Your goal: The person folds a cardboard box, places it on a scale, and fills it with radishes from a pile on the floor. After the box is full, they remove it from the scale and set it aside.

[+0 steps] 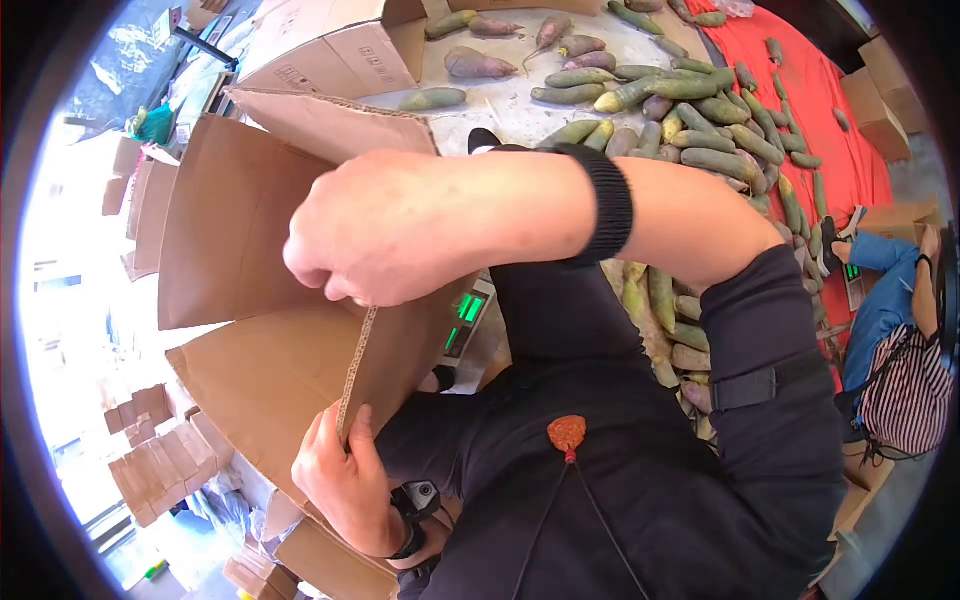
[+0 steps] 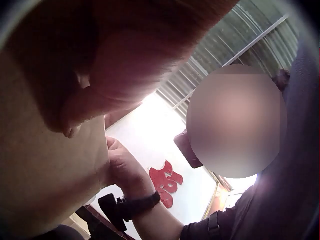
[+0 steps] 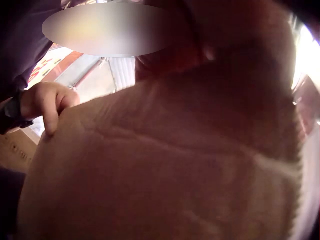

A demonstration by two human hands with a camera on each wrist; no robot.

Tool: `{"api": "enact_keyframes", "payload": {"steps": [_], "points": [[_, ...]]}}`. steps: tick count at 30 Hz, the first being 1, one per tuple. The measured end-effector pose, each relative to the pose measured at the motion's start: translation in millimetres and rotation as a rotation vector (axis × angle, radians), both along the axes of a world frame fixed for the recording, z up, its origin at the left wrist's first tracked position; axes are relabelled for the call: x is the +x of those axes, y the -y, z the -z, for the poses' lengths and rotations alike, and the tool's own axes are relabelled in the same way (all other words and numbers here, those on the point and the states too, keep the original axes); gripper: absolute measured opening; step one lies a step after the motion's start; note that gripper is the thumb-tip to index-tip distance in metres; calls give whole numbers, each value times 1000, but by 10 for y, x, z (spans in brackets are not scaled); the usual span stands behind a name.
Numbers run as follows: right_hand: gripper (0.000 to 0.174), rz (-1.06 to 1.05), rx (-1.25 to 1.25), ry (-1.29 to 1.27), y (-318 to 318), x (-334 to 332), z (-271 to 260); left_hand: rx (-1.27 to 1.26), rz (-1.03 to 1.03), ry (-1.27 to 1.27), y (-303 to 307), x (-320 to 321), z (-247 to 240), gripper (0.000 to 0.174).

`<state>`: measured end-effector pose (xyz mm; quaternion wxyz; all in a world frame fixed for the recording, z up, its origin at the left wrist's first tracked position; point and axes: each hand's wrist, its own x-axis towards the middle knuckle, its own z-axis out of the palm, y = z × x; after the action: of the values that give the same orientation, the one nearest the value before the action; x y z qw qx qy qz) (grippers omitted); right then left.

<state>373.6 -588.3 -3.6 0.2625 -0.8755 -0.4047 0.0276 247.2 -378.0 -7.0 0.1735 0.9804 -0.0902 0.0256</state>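
Observation:
A brown cardboard box [image 1: 270, 375] with its flaps standing up is right in front of me, tilted toward my lap. My left hand [image 1: 345, 480] pinches the near edge of a flap, thumb on one side and fingers on the other. Higher along that same edge, my right hand [image 1: 370, 230] grips the cardboard with curled fingers, the arm reaching across the box. The left wrist view has the right hand [image 2: 127, 167] at the edge of the cardboard. In the right wrist view, the left hand [image 3: 47, 102] holds the panel's corner. The box's bottom is hidden.
A scale with a green display [image 1: 466, 310] shows beside the box. Many long green radishes [image 1: 700, 120] lie on the floor and a red sheet [image 1: 850, 170]. Another carton [image 1: 340, 50] stands behind. Flattened cardboard [image 1: 170, 470] is stacked at left. Another person [image 1: 900, 360] sits at right.

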Motion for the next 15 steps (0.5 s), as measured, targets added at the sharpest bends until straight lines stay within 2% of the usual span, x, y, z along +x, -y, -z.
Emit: {"api": "enact_keyframes", "payload": {"steps": [2,3,4,6,8,10,12,14,15], "points": [[16,40,361,-94,175,-69,3,-1,-21,15,-4,4,9,13],[18,70,472,-68,290,-105,2,-2,-13,7,0,10,0,13],[18,79,471,-74,416,-149,29,6,-1,12,3,15,-14,13],[17,229,760,-24,712,-234,99,14,18,12,-4,21,0,13],[19,483,969,-168,1017,-293,406,29,-27,-19,-51,15,22,14],[19,716,892,-120,1399,-357,833,-27,-13,11,-40,24,67,14],[20,909,541,-67,1855,-451,1541,-86,-2,38,-45,22,79,14],[21,1085,217,-245,2146,-712,2237,-38,-35,-72,-109,27,58,18],[22,1164,158,-323,2230,-893,2600,-35,-33,-79,-120,25,67,18]]}}
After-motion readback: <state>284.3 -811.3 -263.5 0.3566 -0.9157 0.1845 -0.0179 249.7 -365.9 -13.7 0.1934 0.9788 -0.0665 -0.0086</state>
